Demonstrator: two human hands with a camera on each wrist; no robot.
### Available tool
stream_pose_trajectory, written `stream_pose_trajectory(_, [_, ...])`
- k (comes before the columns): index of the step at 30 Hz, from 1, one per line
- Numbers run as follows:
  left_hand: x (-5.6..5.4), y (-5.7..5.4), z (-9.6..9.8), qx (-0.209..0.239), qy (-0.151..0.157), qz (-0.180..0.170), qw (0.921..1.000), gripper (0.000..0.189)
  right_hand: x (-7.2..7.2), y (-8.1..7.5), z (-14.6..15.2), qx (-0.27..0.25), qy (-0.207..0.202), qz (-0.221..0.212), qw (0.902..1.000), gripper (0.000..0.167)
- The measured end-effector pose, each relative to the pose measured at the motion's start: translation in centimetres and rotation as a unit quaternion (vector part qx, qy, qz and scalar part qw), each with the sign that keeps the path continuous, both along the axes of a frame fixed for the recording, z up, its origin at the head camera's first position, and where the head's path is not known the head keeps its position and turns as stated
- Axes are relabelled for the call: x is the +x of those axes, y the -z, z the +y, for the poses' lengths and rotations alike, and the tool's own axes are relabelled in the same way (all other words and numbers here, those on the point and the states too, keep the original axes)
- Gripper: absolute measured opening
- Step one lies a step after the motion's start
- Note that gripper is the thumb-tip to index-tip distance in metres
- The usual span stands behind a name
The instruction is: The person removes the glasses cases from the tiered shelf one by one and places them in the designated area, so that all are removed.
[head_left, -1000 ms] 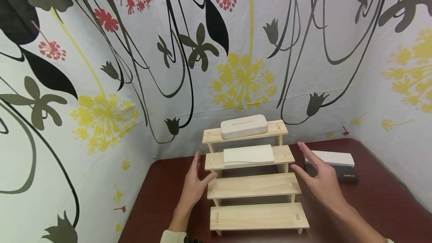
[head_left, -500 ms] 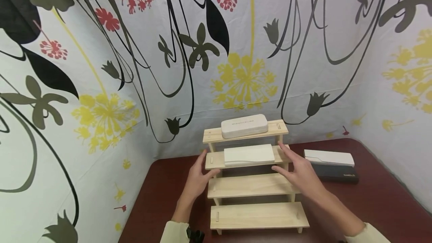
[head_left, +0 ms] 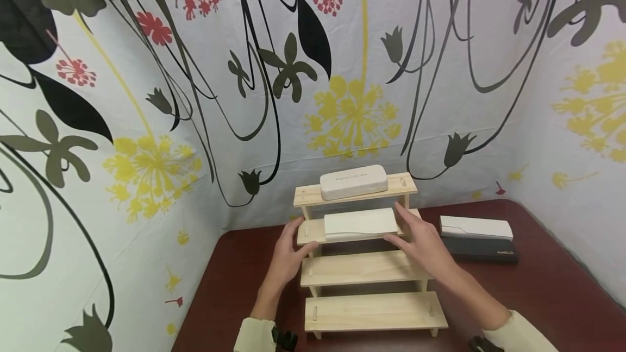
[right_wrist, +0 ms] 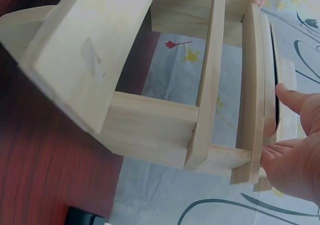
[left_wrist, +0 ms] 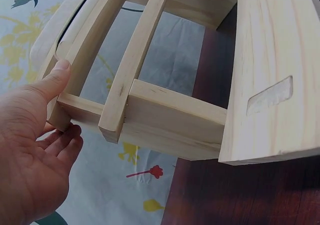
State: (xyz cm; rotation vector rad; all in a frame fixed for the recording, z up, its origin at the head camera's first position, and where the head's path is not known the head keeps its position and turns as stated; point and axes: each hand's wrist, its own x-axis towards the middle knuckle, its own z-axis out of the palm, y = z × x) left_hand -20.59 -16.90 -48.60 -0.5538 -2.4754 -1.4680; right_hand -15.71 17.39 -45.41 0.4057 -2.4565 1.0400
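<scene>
We judged this as lining up on the white case [head_left: 361,224] on the second-highest shelf [head_left: 315,230], left hand [head_left: 285,257] spread round the shelf's left end, right hand [head_left: 426,240] spread at the case's right end; next probably needed pinching.

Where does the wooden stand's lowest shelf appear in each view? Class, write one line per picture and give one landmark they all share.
Head: the lowest shelf is at the bottom, just right of centre.
Left wrist: the lowest shelf is the broad, slotted board at the right.
Right wrist: the lowest shelf is the broad board at upper left.
Shared landmark: the left hand; only its fingers show in the right wrist view, top right.
</scene>
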Motion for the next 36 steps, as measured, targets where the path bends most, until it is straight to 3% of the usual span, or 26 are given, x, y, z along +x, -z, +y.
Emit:
stream_pose_trajectory(8, [0.1, -0.2, 0.0, -0.007, -0.002, 0.003, 1.0000, 0.077, -0.7, -0.4, -1.0, 0.006, -0.010, 0.016, 0.9998, 0.077])
stream_pose_trajectory(20, [0.0, 0.0, 0.0, -0.003, 0.000, 0.008, 1.0000, 0.077, -0.7, -0.2, -1.4, -0.022, -0.004, 0.001, 0.9997, 0.071])
stream_pose_trajectory(29, [0.0, 0.1, 0.0, 0.002, 0.001, 0.008, 1.0000, 0.077, -0.6, 0.1, -1.0, -0.010, -0.010, -0.010, 0.9999, 0.082])
stream_pose_trajectory(36, [0.0, 0.1, 0.0, 0.001, -0.001, 0.006, 1.0000, 0.076, -0.7, 0.3, -0.9, -0.037, -0.011, -0.007, 0.9992, 0.070])
